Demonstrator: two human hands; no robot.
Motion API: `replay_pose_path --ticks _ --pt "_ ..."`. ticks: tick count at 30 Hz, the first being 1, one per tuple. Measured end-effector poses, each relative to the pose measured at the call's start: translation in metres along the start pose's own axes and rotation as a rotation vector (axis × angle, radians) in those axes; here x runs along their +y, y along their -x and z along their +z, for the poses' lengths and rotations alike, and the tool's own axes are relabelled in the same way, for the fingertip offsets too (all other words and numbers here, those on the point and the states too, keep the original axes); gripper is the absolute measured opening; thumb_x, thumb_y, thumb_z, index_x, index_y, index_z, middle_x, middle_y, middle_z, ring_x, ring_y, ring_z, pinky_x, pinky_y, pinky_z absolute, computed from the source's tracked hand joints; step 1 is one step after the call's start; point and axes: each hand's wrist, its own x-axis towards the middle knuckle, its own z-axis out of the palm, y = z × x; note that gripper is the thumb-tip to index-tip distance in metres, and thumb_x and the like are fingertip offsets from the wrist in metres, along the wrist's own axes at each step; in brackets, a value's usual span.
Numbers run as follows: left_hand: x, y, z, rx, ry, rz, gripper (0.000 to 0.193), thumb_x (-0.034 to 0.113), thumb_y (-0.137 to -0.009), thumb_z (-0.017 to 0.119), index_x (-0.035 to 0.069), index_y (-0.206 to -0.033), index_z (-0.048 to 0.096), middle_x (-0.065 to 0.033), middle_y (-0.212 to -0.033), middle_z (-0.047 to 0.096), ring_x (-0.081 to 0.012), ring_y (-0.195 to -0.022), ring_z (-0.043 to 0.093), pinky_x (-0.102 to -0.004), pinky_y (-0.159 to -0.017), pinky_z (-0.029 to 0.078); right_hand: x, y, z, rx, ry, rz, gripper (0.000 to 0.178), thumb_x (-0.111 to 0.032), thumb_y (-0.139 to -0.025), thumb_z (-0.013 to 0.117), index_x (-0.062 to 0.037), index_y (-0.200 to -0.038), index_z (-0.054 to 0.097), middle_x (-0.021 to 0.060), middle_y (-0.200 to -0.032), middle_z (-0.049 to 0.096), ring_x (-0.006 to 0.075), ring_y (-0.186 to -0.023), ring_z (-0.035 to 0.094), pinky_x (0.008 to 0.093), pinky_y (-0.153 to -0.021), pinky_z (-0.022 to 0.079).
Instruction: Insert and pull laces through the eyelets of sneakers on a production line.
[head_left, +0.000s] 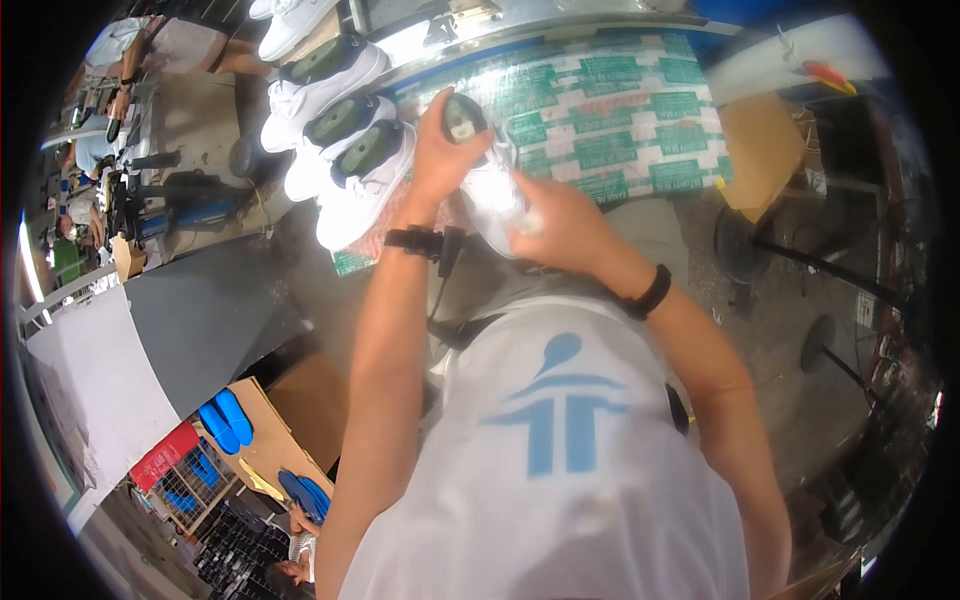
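A white sneaker [492,200] with a dark green insole is held up over the near edge of the bench, in front of my body. My left hand [447,150] grips it around the heel and collar, with the thumb across the opening. At the toe end, my right hand [565,225] has its fingers closed against the shoe's side. A pale patch by the right fingertips is too blurred to make out. Several white sneakers [365,190] with green insoles stand in a row just left of my left hand.
Green-and-white printed sheeting [600,120] covers the bench top, with a metal rail [440,50] behind it. A brown cardboard piece [760,150] sits at the bench's right end. A grey panel [210,310] and blue slippers [228,420] on a board are to the left. Other people work far left.
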Motion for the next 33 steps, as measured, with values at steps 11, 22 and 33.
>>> replay_pose_path --ticks 11,22,33 --pt "0.001 -0.001 0.002 -0.005 -0.028 0.015 0.093 0.03 -0.086 0.091 0.003 -0.165 0.05 -0.0233 -0.158 0.058 -0.0357 -0.148 0.055 -0.0462 -0.125 0.043 -0.05 0.059 -0.045 -0.159 0.38 -0.067 0.087 -0.037 -0.085 0.086 0.0093 -0.152 0.055 0.0201 -0.103 0.07 0.0383 -0.096 0.07 0.0519 -0.083 0.055" --pt "-0.004 0.001 -0.015 -0.022 0.064 0.028 0.097 0.037 -0.083 0.093 0.003 -0.164 0.05 -0.0281 -0.163 0.052 -0.0403 -0.154 0.049 -0.0488 -0.128 0.04 -0.058 0.035 -0.045 -0.294 0.283 -0.061 0.088 -0.037 -0.085 0.085 0.011 -0.152 0.056 0.0222 -0.102 0.071 0.0418 -0.094 0.072 0.0504 -0.084 0.058" --pt "0.005 0.017 -0.024 -0.042 0.325 -0.023 0.093 0.026 -0.085 0.09 0.011 -0.167 0.049 -0.0234 -0.159 0.055 -0.0378 -0.147 0.055 -0.0439 -0.124 0.044 -0.004 -0.013 -0.053 -0.275 0.497 -0.235 0.087 -0.033 -0.08 0.089 0.0111 -0.149 0.059 0.0241 -0.106 0.074 0.043 -0.096 0.074 0.0513 -0.086 0.059"
